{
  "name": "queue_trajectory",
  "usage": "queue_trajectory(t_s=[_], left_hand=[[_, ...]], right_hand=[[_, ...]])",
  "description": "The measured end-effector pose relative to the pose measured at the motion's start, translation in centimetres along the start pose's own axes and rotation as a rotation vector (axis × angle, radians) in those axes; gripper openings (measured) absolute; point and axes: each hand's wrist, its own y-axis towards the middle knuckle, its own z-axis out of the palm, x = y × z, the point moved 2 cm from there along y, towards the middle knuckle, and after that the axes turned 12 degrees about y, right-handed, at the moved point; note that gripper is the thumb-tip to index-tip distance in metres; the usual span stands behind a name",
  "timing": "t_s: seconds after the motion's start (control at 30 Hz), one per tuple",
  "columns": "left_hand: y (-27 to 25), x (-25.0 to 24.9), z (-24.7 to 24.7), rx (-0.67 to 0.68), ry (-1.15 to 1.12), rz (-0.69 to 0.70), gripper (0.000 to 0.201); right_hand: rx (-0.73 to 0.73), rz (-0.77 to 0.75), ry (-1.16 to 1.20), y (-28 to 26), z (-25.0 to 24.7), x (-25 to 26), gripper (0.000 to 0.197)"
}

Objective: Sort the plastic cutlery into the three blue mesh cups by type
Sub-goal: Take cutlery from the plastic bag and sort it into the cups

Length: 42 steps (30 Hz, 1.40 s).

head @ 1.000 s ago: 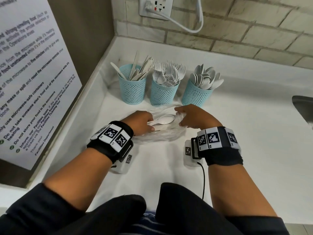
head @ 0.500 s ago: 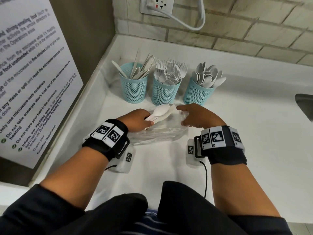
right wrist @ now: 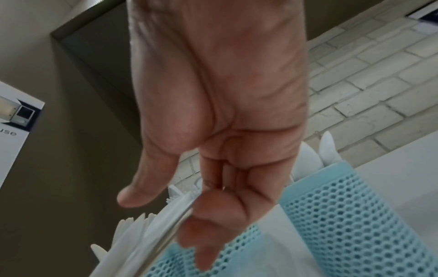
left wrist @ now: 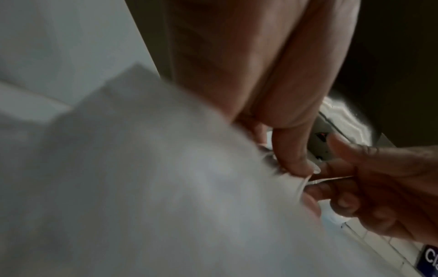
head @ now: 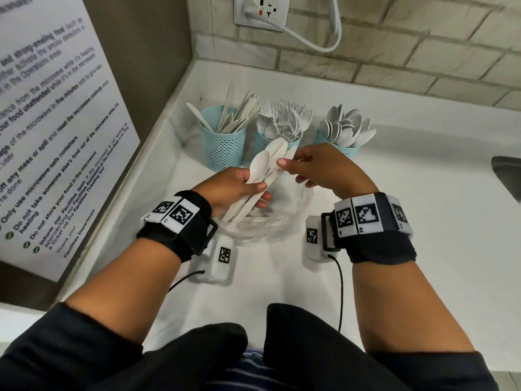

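Note:
My left hand (head: 236, 187) grips a bundle of white plastic cutlery (head: 263, 172) with a spoon on top, raised above a clear plastic bag (head: 270, 227) on the counter. My right hand (head: 315, 167) pinches the bundle's upper end between thumb and fingers; which piece it holds is unclear. Behind stand three blue mesh cups: knives on the left (head: 222, 148), forks in the middle (head: 263, 142), spoons on the right (head: 342, 148). The right wrist view shows curled fingers (right wrist: 213, 209) against white cutlery (right wrist: 147, 230) beside a mesh cup (right wrist: 343, 215). The left wrist view is mostly blurred white.
The white counter (head: 423, 221) ends in a corner at the back left, under a brick wall. A printed notice (head: 56, 136) covers the left panel. A wall socket (head: 262, 9) with a white cord hangs above the cups. A sink edge (head: 507, 176) shows at far right.
My left hand has lifted the cutlery bundle up out of the bag toward the cups. My right hand has left the bag and taken hold of the bundle's top.

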Motion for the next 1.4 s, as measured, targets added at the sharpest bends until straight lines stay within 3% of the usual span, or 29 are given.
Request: queue_trajectory(t_s=[0.13, 0.33, 0.6, 0.8, 0.97, 1.2, 1.4], left_hand=[[0.0, -0.6, 0.0, 0.001, -0.093, 0.027, 0.013], [-0.1, -0.3, 0.0, -0.023, -0.163, 0.033, 0.022], [0.0, 0.0, 0.1, -0.026, -0.229, 0.014, 0.016], [0.0, 0.0, -0.1, -0.062, -0.234, 0.009, 0.022], [-0.4, 0.2, -0.2, -0.036, -0.272, 0.030, 0.016], [-1.1, 0.1, -1.1, -0.039, -0.291, 0.012, 0.015], [-2.0, 0.5, -2.5, -0.098, -0.343, 0.054, 0.016]], right_hand=[[-0.026, -0.018, 0.174, 0.3, 1.1, 0.3, 0.014], [-0.040, 0.040, 0.421, 0.6, 1.5, -0.3, 0.006], [-0.008, 0.080, 0.483, 0.6, 1.3, -0.6, 0.023], [-0.022, 0.059, 0.461, 0.8, 1.6, -0.7, 0.014], [-0.029, 0.054, 0.685, 1.1, 1.6, -0.1, 0.011], [-0.144, -0.062, 0.674, 2.1, 0.6, 2.9, 0.025], [-0.315, -0.314, 0.702, 3.3, -1.9, 7.6, 0.038]])
